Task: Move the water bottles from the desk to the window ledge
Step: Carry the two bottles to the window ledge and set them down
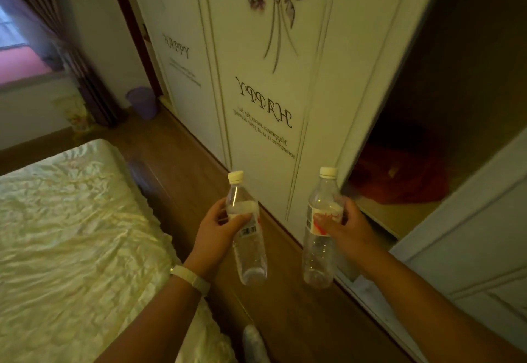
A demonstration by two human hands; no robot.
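I hold one clear plastic water bottle in each hand, both upright with white caps. My left hand (218, 230) grips the left water bottle (249, 257) around its label, and a pale band sits on that wrist. My right hand (346, 227) grips the right water bottle (318, 260) at its red and white label. Both bottles hang above the wooden floor beside the wardrobe. The window ledge (31, 80) lies far off at the upper left, under a pink-lit window. No desk is in view.
A bed (65, 234) with a pale crumpled cover fills the left. A white wardrobe (256, 63) with flower prints stands on the right, its sliding door open on a dark compartment (413, 177). A narrow wooden floor strip (176, 151) runs between them toward a purple bin (142, 101) and dark curtain (85, 77).
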